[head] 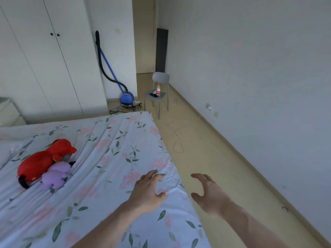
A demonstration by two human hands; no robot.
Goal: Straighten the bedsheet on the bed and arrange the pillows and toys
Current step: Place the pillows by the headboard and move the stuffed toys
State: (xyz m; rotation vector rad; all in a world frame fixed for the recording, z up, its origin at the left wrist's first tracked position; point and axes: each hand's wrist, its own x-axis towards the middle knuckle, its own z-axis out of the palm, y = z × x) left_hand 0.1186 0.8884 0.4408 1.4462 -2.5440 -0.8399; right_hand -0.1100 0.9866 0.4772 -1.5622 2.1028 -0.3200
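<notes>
A pale floral bedsheet (111,154) covers the bed, with diagonal wrinkles running across it. A red plush toy (41,161) lies on the sheet at the left, and a smaller purple plush toy (56,174) leans against it. A pillow's edge (10,149) shows at the far left. My left hand (148,190) hovers over the sheet near the bed's right edge, fingers spread and holding nothing. My right hand (209,192) is beside it, over the floor just past the bed edge, fingers loosely spread and empty.
A grey chair (158,93) with a bottle and a phone stands past the bed's far corner. A blue vacuum cleaner (127,99) with hose and cables sits by the white wardrobe (44,65). A floor strip runs between bed and right wall.
</notes>
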